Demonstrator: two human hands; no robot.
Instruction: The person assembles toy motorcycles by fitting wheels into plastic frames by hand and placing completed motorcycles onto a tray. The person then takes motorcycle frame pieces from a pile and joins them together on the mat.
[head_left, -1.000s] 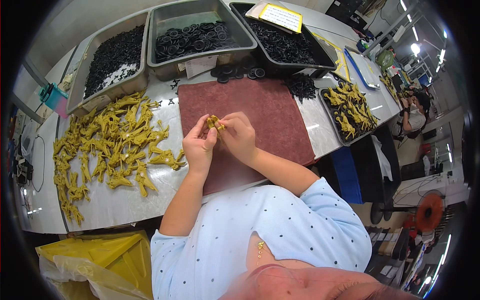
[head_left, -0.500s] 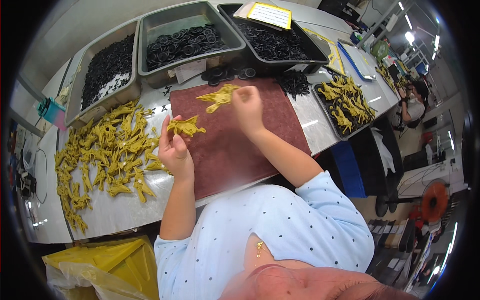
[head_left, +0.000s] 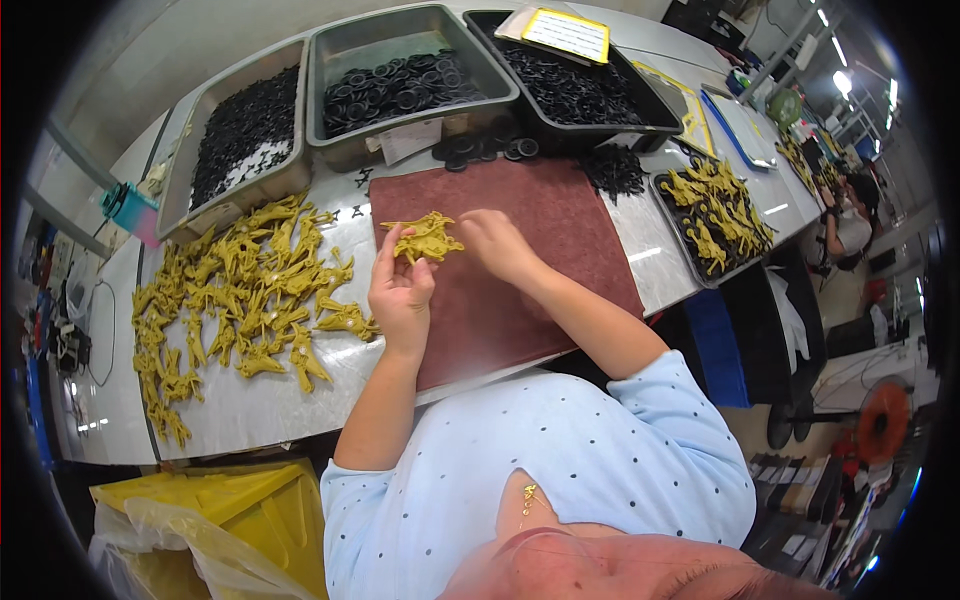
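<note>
My left hand (head_left: 402,300) holds yellow plastic parts (head_left: 428,246) between thumb and fingers, above the dark red cloth mat (head_left: 520,310). Two of these irregular, long-nosed pieces seem to overlap there, one over the other. Just to their right is my right hand (head_left: 500,248), its fingers curled together close to the pieces' right end. Whatever its fingertips pinch is too small or hidden to make out. Many more such yellow parts (head_left: 255,290) lie spread over the metal table left of the mat.
Behind the mat stand three grey or black bins (head_left: 415,122) of small black parts; loose black rings (head_left: 480,150) lie before them. A black tray (head_left: 712,222) of yellow parts sits right. A teal bottle (head_left: 128,207) stands left, a yellow bin (head_left: 230,515) below. Another person (head_left: 852,225) works far right.
My right hand has come down toward my left hand, and the yellow part it held is now against the other one. The whole view has shifted slightly.
</note>
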